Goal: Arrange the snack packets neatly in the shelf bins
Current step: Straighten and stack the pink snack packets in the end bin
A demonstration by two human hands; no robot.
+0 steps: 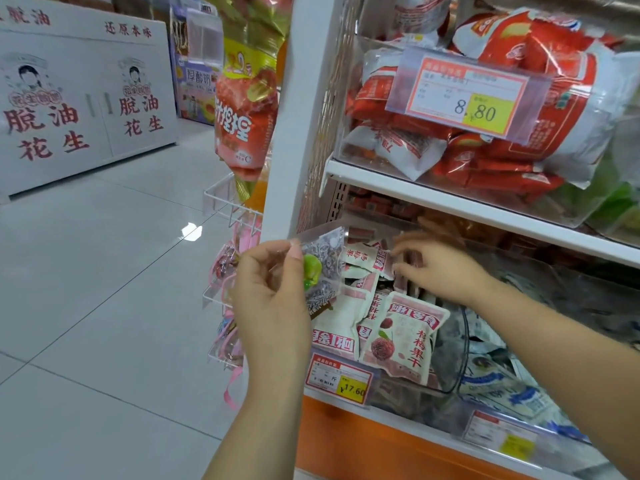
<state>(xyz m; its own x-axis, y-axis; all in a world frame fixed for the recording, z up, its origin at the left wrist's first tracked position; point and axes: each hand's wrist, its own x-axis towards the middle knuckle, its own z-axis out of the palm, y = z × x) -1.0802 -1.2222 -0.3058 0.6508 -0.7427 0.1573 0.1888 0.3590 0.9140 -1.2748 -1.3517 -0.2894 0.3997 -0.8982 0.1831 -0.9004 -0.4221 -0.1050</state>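
The green-printed packet [320, 271] is being pinched by the left hand [273, 299] at the bin [322, 231] corner while the pink packets [403, 341] are being parted by the right hand [440, 265], its grip unclear; a slot is probably being needed first.

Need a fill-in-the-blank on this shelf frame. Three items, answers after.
1. The left hand holds a clear packet with a ____ fruit printed on it.
2. The right hand reaches into the bin of pink-and-white packets, one shelf ____ the red packets.
3. The price tag in front of the red packets reads ____.
Missing words: green; below; 8.80
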